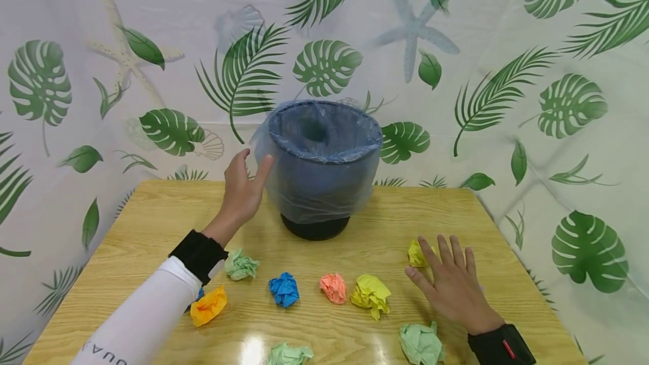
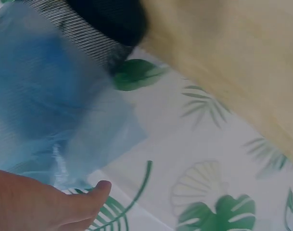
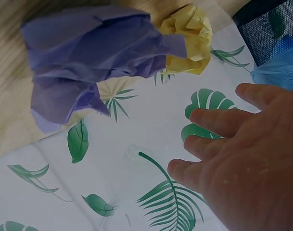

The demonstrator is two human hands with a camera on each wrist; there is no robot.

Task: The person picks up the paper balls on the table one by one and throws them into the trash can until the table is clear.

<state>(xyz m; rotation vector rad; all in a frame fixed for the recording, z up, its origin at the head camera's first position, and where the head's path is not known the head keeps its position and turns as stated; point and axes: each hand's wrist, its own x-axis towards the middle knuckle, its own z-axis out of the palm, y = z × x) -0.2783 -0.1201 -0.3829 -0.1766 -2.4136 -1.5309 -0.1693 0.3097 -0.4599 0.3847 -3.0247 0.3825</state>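
Note:
A mesh waste bin with a dark base (image 1: 315,230) stands at the back middle of the table, lined with a translucent blue bag (image 1: 324,185) folded over its rim. My left hand (image 1: 242,191) is at the bin's left side, thumb and fingers apart, thumb tip right by the bag. Over the table's right side my right hand (image 1: 453,289) is spread flat, holding nothing. Just past its thumb lies a small yellow paper ball (image 1: 416,254). A crumpled purple paper (image 3: 98,48) shows large in the right wrist view; in the head view the right hand mostly hides it.
Crumpled paper balls lie across the front: orange (image 1: 208,306), pale green (image 1: 241,265), blue (image 1: 284,290), coral (image 1: 333,288), yellow (image 1: 372,295), and two more light green ones at the near edge. Another blue one is partly hidden behind the orange. A leaf-print sheet (image 1: 324,27) hangs behind the wooden table (image 1: 172,207).

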